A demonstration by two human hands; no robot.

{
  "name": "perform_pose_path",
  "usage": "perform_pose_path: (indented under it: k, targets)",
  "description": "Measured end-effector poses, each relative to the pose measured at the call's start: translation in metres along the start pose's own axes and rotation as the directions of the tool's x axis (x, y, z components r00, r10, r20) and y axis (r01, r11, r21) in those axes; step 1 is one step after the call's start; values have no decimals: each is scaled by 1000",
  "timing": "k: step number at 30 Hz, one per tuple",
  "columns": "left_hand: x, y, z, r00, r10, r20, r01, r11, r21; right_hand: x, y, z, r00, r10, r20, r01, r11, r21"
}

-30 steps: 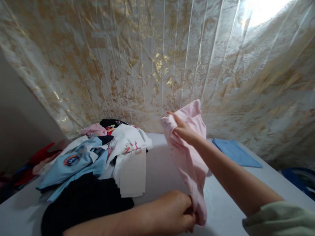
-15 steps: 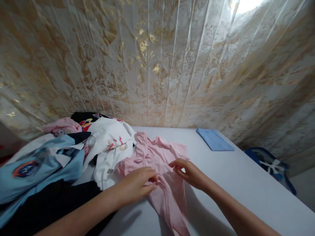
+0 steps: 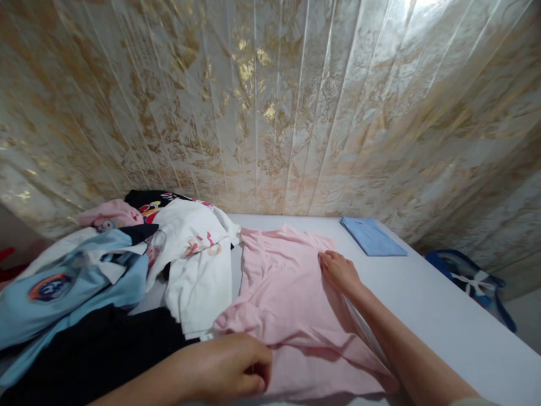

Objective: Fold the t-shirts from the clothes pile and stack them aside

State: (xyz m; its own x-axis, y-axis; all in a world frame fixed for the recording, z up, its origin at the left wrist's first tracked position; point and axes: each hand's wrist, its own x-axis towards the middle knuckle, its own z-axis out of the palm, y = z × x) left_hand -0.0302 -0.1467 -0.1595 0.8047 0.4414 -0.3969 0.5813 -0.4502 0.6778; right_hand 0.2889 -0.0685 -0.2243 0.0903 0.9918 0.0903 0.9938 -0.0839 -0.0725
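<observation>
A pink shirt (image 3: 287, 299) lies spread out on the white table (image 3: 443, 321). My left hand (image 3: 228, 369) is closed at the shirt's near left edge, fingers curled on the cloth. My right hand (image 3: 340, 270) lies flat on the shirt's far right side, fingers stretched out and together, pressing it to the table.
A heap of clothes covers the left side: a white shirt (image 3: 198, 265), a light blue shirt (image 3: 71, 287), a black garment (image 3: 105, 355), a pink piece (image 3: 110, 214). A folded blue cloth (image 3: 372, 237) lies at the back right. A blue bag (image 3: 469, 276) sits beyond the table's right edge. A gold-patterned curtain (image 3: 270, 101) hangs behind.
The pink shirt went from held up in the air to bunched on the table, then spread flat. My left hand pulled toward me; my right slid to the far right side.
</observation>
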Motion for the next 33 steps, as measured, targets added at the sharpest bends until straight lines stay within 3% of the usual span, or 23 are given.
perform_pose_path:
  k: [2, 4, 6, 8, 12, 15, 17, 20, 22, 24, 25, 26, 27, 31, 33]
  targets:
    - [4, 2, -3, 999, 32, -26, -33, 999, -21, 0, -9, -7, 999, -31, -13, 31, 1000, -5]
    - [17, -2, -10, 980, 25, -199, -13, 998, 61, -3, -27, -12, 990, -140, -11, 140, 989, 57]
    - [37, -10, -19, 910, 7, -415, 81, 978, 193, -9, -49, -10, 961, -275, 14, 270, 950, 160]
    - [59, -23, -26, 832, 0, -554, 207, 928, 311, -16, -69, -1, 932, -362, 31, 346, 911, 225]
    - [91, -49, -37, 773, -9, -634, 373, 816, 442, -26, -88, 22, 940, -341, -28, 340, 919, 199]
    - [88, -65, -52, 711, -90, -698, 481, 785, 389, -28, -86, 29, 943, -332, -33, 332, 923, 196]
    - [72, -78, -68, 617, -166, -769, 578, 759, 300, -29, -83, 29, 945, -327, -29, 326, 924, 200]
    - [35, -100, -93, 427, -213, -879, 701, 692, 172, -28, -82, 29, 950, -312, -26, 311, 930, 197]
    - [11, -112, -107, 297, -209, -931, 735, 673, 83, -28, -83, 30, 953, -302, -29, 301, 933, 194]
    - [-5, -116, -114, 210, -157, -965, 720, 692, 44, -29, -85, 31, 956, -293, -35, 294, 936, 195]
    - [-8, -115, -114, 202, -105, -974, 694, 716, 67, -29, -86, 31, 957, -288, -36, 289, 937, 195]
    - [-8, -111, -112, 224, -35, -974, 657, 744, 124, -29, -87, 32, 959, -282, -34, 283, 939, 193]
    - [-3, -107, -108, 277, 40, -960, 606, 768, 207, -30, -88, 32, 961, -274, -27, 274, 943, 191]
    - [39, -88, -84, 636, 242, -733, 322, 780, 537, -31, -90, 29, 971, -239, 9, 234, 957, 172]
    - [59, -87, -77, 732, 219, -645, 289, 757, 586, -32, -89, 29, 977, -215, 15, 210, 965, 157]
